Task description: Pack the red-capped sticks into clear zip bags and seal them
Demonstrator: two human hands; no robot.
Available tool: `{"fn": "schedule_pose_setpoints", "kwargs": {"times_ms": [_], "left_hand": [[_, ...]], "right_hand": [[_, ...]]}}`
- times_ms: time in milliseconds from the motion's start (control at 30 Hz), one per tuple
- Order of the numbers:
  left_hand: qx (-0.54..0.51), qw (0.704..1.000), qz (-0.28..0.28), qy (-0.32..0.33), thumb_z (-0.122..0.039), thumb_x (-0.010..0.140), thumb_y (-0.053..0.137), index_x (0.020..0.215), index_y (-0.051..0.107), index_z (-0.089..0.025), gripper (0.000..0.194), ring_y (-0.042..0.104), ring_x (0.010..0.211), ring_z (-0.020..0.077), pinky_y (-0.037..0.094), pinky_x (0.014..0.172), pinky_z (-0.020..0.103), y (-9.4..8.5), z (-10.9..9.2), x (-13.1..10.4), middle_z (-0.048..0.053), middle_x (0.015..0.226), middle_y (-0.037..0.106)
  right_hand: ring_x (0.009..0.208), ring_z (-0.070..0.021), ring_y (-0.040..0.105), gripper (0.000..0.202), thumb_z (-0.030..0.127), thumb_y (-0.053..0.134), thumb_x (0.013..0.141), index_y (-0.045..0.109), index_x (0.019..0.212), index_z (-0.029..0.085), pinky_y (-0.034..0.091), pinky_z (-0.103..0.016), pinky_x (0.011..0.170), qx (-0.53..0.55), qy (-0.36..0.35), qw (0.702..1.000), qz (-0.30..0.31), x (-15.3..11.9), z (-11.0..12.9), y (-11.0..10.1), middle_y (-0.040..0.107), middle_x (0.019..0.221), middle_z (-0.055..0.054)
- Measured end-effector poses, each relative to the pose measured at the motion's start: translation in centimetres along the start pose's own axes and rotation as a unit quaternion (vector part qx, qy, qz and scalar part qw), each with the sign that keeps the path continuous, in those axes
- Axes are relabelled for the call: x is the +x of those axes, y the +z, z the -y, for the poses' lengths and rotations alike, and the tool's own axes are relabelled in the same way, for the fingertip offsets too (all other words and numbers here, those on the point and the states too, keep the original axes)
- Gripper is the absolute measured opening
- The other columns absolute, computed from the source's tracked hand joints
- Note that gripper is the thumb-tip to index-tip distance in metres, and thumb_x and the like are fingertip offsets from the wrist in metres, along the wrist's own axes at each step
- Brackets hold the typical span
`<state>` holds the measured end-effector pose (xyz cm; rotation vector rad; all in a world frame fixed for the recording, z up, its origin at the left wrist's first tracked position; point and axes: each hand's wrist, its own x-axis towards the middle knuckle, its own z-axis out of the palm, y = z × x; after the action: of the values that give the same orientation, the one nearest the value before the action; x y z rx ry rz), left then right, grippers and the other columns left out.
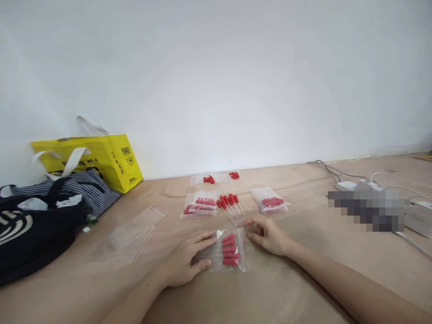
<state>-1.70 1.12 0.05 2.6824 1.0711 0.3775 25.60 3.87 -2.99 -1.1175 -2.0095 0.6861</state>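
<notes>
A clear zip bag [231, 264] lies flat in front of me, holding several droppers with red rubber bulbs [230, 250]. My left hand [187, 258] rests at the bag's left side, fingers apart, with fingertips and thumb touching the plastic. Beside the bag's upper right corner, my right hand [266, 234] lies with its fingers loosely bent and thumb apart; I see nothing held in it. Just beyond both hands, several loose droppers [232, 209] are fanned out, red bulbs pointing away. Filled zip bags are stacked to their left [199, 204] and right [270, 200].
Flat zip bags [135, 234] lie on the left. Loose red bulbs [209, 179] sit near the wall on clear plastic. A yellow bag [123, 162], a striped bag [94, 193] and a black bag [37, 243] stand far left. Power strips with cables [420, 216] lie on the right.
</notes>
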Motion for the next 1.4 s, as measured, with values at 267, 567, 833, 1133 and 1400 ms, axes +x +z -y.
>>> {"fn": "schedule_pose_setpoints", "kwargs": {"times_ms": [267, 567, 833, 1133, 1400], "left_hand": [[0.023, 0.976, -0.215, -0.015, -0.023, 0.081, 0.047, 0.096, 0.057, -0.019, 0.019, 0.055, 0.093, 0.0208, 0.045, 0.08, 0.037, 0.4, 0.8, 0.3, 0.008, 0.101, 0.058], [0.18, 0.946, -0.185, 0.197, -0.019, 0.089, 0.035, 0.087, 0.057, -0.012, 0.023, 0.057, 0.066, 0.0167, 0.048, 0.055, 0.026, 1.3, -2.5, 0.5, 0.007, 0.076, 0.06], [0.206, 0.929, -0.235, 0.199, -0.011, 0.087, 0.032, 0.079, 0.058, -0.014, 0.027, 0.056, 0.051, 0.0109, 0.04, 0.042, 0.019, 1.1, -1.7, 0.4, 0.002, 0.064, 0.059], [0.223, 0.918, -0.25, 0.211, -0.012, 0.084, 0.039, 0.076, 0.058, -0.015, 0.02, 0.057, 0.053, 0.0114, 0.04, 0.043, 0.02, 1.1, -1.2, 0.4, 0.001, 0.066, 0.061], [0.248, 0.902, -0.256, 0.243, -0.01, 0.085, 0.04, 0.074, 0.057, -0.016, 0.021, 0.054, 0.049, 0.0096, 0.041, 0.043, 0.019, 0.9, -1.1, 0.5, -0.001, 0.057, 0.057]], "right_hand": [[0.079, -0.013, 0.056, 0.027, 0.019, 0.049, 0.076, 0.061, 0.098, 0.028, 0.042, -0.024, 0.069, -0.083, -0.104, 0.989, 0.071, 0.2, 1.2, 0.9, 0.061, 0.088, -0.001], [0.077, -0.013, 0.056, 0.023, 0.02, 0.049, 0.076, 0.062, 0.094, 0.024, 0.042, -0.022, 0.067, -0.073, -0.102, 0.99, 0.065, 0.3, 1.5, 1.1, 0.062, 0.083, -0.002], [0.064, -0.0089, 0.055, 0.02, 0.024, 0.044, 0.081, 0.06, 0.091, 0.022, 0.035, -0.02, 0.053, -0.271, -0.25, 0.93, -0.012, 1.5, 0.1, 1.8, 0.061, 0.08, -0.002], [0.052, -0.0073, 0.048, 0.021, 0.018, 0.036, 0.085, 0.057, 0.084, 0.015, 0.03, -0.022, 0.047, -0.364, -0.392, 0.843, -0.048, 2.3, 0.3, 2.2, 0.054, 0.063, 0.0], [0.057, -0.0084, 0.051, 0.023, 0.013, 0.032, 0.085, 0.055, 0.091, 0.012, 0.034, -0.022, 0.05, -0.379, -0.444, 0.808, -0.075, 2.0, 0.3, 1.8, 0.058, 0.071, -0.004]]}}
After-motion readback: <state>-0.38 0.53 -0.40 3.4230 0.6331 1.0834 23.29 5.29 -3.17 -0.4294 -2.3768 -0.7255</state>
